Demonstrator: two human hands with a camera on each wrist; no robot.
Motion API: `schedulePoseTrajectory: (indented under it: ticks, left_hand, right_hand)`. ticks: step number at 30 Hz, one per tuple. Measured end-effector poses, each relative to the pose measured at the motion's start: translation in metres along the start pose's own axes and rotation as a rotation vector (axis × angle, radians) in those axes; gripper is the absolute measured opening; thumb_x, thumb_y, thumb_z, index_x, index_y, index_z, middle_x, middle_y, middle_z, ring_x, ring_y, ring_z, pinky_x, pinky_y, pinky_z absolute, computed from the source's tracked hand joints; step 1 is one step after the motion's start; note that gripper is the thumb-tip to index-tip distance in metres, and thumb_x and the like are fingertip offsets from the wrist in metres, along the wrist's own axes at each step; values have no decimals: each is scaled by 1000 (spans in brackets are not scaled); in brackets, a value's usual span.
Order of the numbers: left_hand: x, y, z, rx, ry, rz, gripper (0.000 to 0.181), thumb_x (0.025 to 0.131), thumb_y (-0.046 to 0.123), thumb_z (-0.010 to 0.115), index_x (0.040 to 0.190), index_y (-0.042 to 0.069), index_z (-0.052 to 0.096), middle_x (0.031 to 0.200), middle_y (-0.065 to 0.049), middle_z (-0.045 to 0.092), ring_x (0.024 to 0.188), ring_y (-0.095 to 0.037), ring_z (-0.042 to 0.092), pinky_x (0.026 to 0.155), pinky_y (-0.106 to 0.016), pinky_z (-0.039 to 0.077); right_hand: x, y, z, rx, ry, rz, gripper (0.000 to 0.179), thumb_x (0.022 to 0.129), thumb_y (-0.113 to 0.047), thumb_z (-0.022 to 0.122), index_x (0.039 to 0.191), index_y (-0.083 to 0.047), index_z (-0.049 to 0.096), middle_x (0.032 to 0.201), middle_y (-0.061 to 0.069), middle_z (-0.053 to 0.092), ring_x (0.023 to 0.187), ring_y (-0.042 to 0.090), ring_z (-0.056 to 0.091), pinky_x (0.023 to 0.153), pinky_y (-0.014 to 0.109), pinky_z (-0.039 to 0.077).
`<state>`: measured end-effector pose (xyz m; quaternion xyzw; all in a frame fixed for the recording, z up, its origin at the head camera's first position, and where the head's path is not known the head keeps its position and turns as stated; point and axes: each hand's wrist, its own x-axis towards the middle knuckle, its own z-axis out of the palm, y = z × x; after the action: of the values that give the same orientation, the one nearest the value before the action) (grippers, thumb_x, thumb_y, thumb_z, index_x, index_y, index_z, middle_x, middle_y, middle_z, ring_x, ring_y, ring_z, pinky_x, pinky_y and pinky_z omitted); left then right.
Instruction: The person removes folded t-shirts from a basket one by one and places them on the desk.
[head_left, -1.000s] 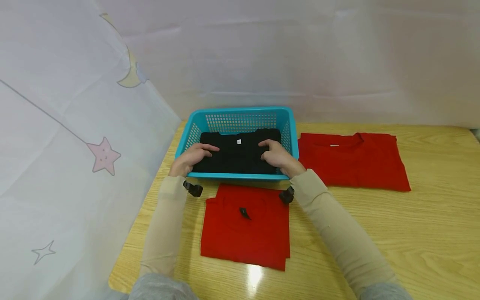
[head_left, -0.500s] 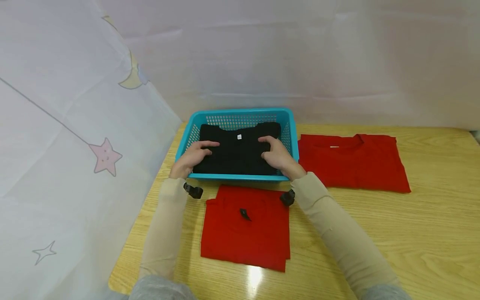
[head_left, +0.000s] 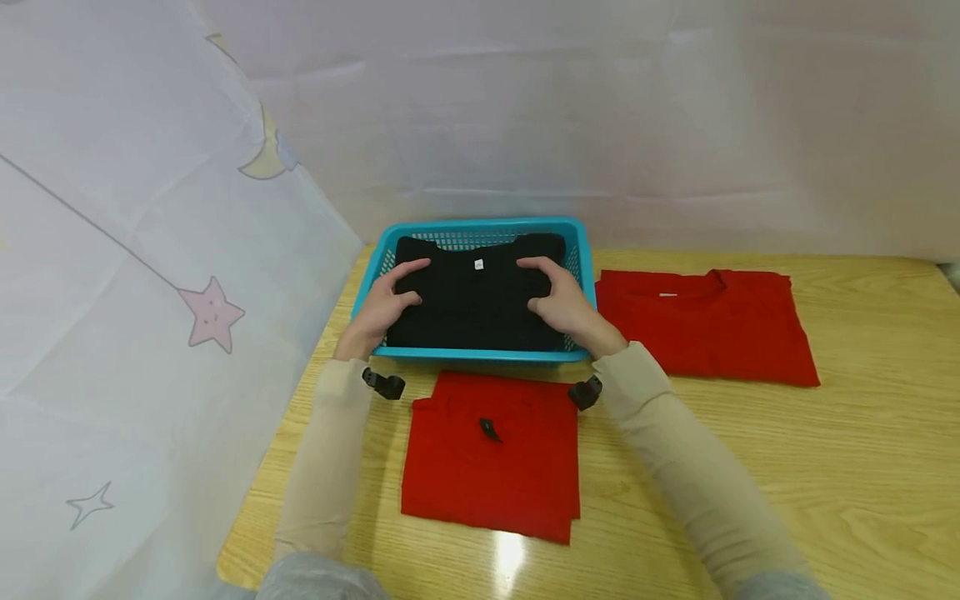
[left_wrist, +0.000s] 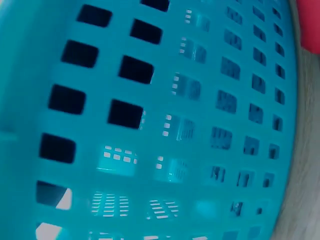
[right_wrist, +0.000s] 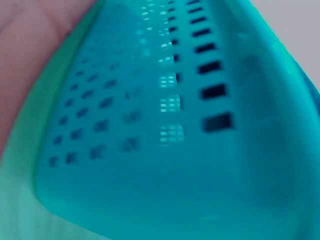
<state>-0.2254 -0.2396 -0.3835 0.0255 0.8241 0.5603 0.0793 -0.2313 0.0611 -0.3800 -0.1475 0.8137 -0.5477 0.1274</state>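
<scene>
A folded black T-shirt (head_left: 476,308) with a small white neck label lies level inside the blue plastic basket (head_left: 480,356). My left hand (head_left: 381,310) grips its left side, thumb and forefinger on top, the other fingers hidden. On the right side my right hand (head_left: 561,302) holds the shirt the same way. In the left wrist view, the perforated basket wall (left_wrist: 205,100) fills most of the picture, with dark cloth behind some upper holes. A blurred part of my right hand (right_wrist: 30,55) shows beside the basket wall (right_wrist: 150,185) in the right wrist view.
A folded red T-shirt (head_left: 491,475) with a black tag (head_left: 490,429) lies in front of the basket on the wooden table (head_left: 862,450). Another folded red T-shirt (head_left: 705,325) lies right of the basket. A pale curtain (head_left: 600,125) hangs behind and at the left.
The black T-shirt has risen within the basket, its far edge and label shifting up in the head view. Both hands have moved slightly with it, the right one also outward.
</scene>
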Motion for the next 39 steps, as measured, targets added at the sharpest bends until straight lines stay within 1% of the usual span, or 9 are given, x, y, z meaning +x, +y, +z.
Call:
schedulePoseTrajectory:
  ticks: [6, 9, 13, 16, 19, 22, 26, 32, 39]
  left_hand:
    - [1, 9, 0, -49, 8, 18, 57, 88, -2, 49, 140, 20, 52, 155, 2, 32, 130, -23, 37, 93, -36, 43]
    - [2, 14, 1, -83, 4, 23, 55, 88, -3, 47, 139, 17, 53, 153, 2, 36, 114, -25, 46, 79, -29, 47]
    - [2, 22, 3, -121, 1, 23, 45, 94, 4, 51, 137, 14, 54, 152, 2, 36, 109, -25, 50, 82, -28, 48]
    - [2, 29, 4, -144, 7, 44, 41, 97, 11, 55, 137, 13, 54, 152, 2, 35, 111, -24, 50, 88, -31, 47]
    - [2, 35, 5, -143, 22, 76, 40, 96, 11, 56, 136, 15, 55, 151, 2, 37, 111, -22, 50, 89, -30, 47]
    - [1, 40, 6, -156, 26, 88, 42, 95, 6, 54, 135, 18, 56, 147, 0, 41, 105, -22, 53, 84, -29, 49]
    - [-1, 46, 7, -214, 18, 94, 43, 94, 2, 52, 133, 18, 57, 141, -3, 44, 93, -22, 58, 77, -27, 53]
    - [-5, 53, 9, -315, -20, 130, 44, 93, -2, 51, 133, 14, 57, 131, -6, 49, 90, -18, 62, 76, -27, 55]
    - [-14, 62, 9, -384, -103, 185, 51, 92, -5, 50, 140, 13, 50, 135, -13, 48, 99, -18, 61, 78, -28, 56]
  right_hand:
    - [-4, -11, -11, 5, -48, -1, 66, 87, 7, 51, 147, -15, 37, 160, 7, 21, 122, 31, 31, 83, 41, 37]
    - [-5, -13, -15, 5, -53, 8, 64, 88, 6, 51, 146, -16, 38, 159, 7, 22, 107, 32, 38, 77, 39, 38]
    - [-4, -13, -21, 16, -27, 27, 59, 89, 4, 53, 143, -17, 41, 158, 7, 23, 102, 32, 40, 77, 39, 39]
    - [-4, -15, -26, 37, 15, 34, 54, 89, 2, 54, 140, -14, 45, 156, 8, 28, 117, 32, 39, 89, 44, 42]
    - [-6, -18, -31, 53, 59, 29, 47, 91, -2, 57, 135, -13, 48, 153, 8, 32, 129, 31, 34, 105, 52, 36]
    - [-9, -23, -35, 57, 92, 15, 42, 91, -5, 59, 132, -12, 51, 152, 8, 34, 135, 29, 30, 112, 55, 28]
    - [-14, -29, -39, 76, 124, 5, 39, 90, -4, 61, 128, -11, 53, 150, 8, 37, 134, 29, 31, 112, 55, 27]
    - [-21, -35, -46, 96, 140, -37, 43, 88, 1, 61, 129, -11, 53, 147, 8, 39, 133, 27, 32, 111, 53, 29]
    - [-30, -34, -55, 167, 129, -68, 48, 88, 6, 59, 132, -10, 52, 138, 6, 44, 115, 24, 48, 95, 36, 43]
